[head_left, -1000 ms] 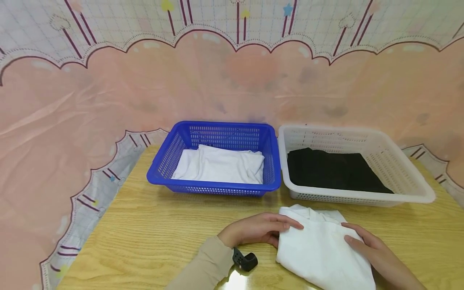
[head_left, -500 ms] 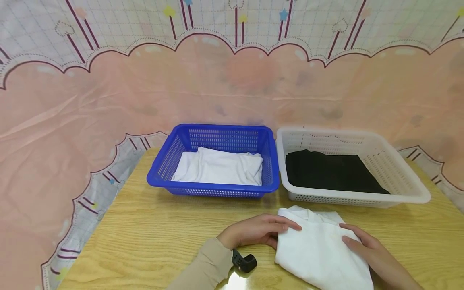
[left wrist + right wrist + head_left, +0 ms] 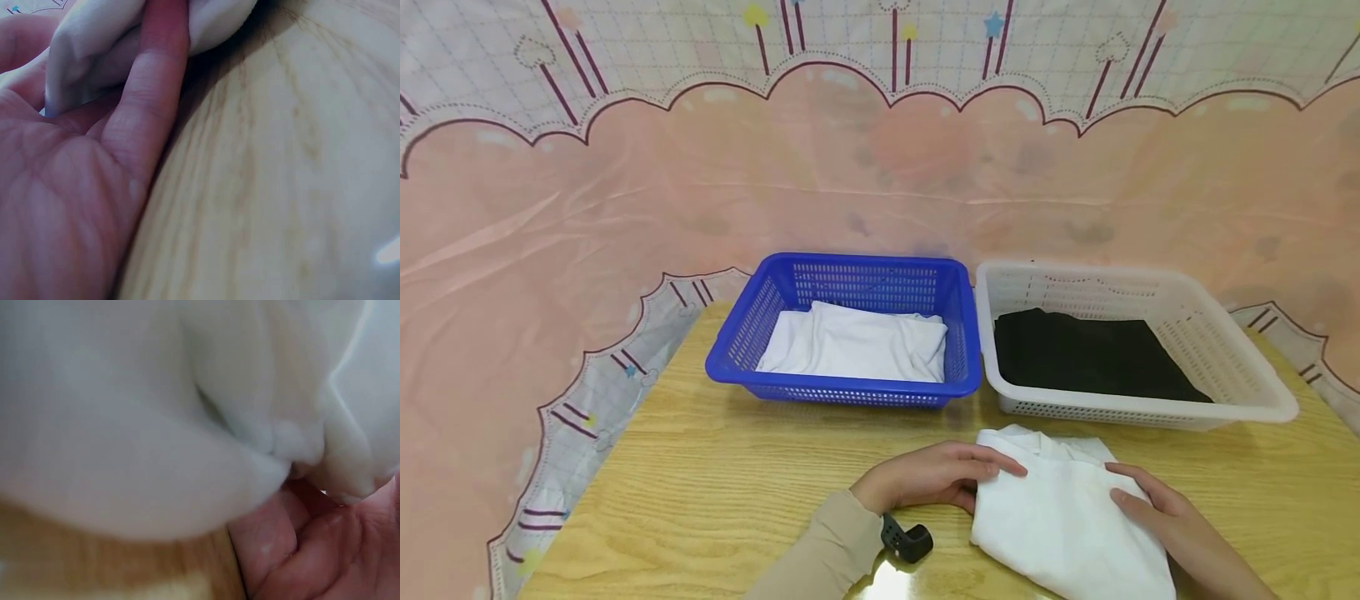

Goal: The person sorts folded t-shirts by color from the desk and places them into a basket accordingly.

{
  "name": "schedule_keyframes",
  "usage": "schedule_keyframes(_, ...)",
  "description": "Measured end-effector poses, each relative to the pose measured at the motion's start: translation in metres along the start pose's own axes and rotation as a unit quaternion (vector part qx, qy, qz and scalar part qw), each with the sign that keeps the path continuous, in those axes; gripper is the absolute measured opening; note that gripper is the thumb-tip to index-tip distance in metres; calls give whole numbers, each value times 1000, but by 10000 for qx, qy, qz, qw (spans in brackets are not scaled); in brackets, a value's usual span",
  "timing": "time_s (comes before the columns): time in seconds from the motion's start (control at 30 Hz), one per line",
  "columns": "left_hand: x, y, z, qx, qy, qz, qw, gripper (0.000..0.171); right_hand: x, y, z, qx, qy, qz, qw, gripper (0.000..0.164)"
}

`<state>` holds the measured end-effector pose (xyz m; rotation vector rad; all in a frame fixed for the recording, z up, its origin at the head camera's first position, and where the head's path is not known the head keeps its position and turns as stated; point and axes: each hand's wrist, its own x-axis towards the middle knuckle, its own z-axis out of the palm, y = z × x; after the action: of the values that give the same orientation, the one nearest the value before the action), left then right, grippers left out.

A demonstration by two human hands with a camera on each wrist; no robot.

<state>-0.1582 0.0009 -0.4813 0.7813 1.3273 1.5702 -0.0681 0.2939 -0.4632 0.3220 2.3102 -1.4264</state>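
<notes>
A folded white shirt (image 3: 1067,517) lies on the near right part of the table, its layered edge facing the baskets. My left hand (image 3: 928,477) grips its left edge in the head view, fingers on top. In the left wrist view, the shirt's edge (image 3: 94,56) sits between the digits of the left hand (image 3: 69,187), close to the table. My right hand (image 3: 1165,508) holds the opposite edge. Thick folds of the shirt (image 3: 156,444) fill the right wrist view, and part of the right hand (image 3: 325,544) reaches beneath them.
At the back of the wooden table (image 3: 760,467) stands a blue basket (image 3: 842,387) with white folded cloth (image 3: 865,342) inside. Right beside it, a white basket (image 3: 1150,408) contains black folded cloth (image 3: 1090,354). A patterned curtain (image 3: 850,175) hangs behind both. The left wrist wears a black strapped device (image 3: 906,540).
</notes>
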Motion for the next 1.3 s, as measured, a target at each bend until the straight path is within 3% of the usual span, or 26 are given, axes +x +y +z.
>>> schedule_keyframes(0.63,-2,5,3,33,61,-62,10000,32,0,1,-1,117,-71,30,9999,67)
schedule_keyframes(0.97,0,6,0,118,93,-26,9999,31,-2,1,0,562,-60,-487,9972,54)
schedule_keyframes(1.17,0,6,0,-42,21,-20,10000,32,-2,1,-1,124,7,-428,9990,58)
schedule_keyframes(1.3,0,6,0,-142,25,-56,9999,32,-1,0,-2,172,-86,-296,9994,60)
